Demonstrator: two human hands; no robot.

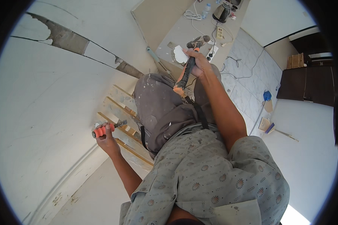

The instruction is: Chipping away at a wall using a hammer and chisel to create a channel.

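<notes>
My left hand (107, 143) is wrapped around the orange handle of a chisel (103, 131). Its short metal blade points toward my knee, away from the wall. In front of me, my right hand (201, 65) grips a hammer (183, 77) by its black and orange handle, with the dusty metal head at the far end. A white flake (180, 54) shows by the right fingertips; whether they hold it, I cannot tell. Along the white wall (64, 86) on the left runs a strip of broken-away surface (69, 38), grey underneath, bordered by dark cut lines.
Wooden slats (133, 148) lie beside my left leg. Ahead stands a counter (172, 35) with a kettle (221, 13), a water bottle (206, 10), a coiled white cable (192, 15) and power strips. Cords trail over the marble-look floor (244, 56). Dark cabinets (306, 85) are at right.
</notes>
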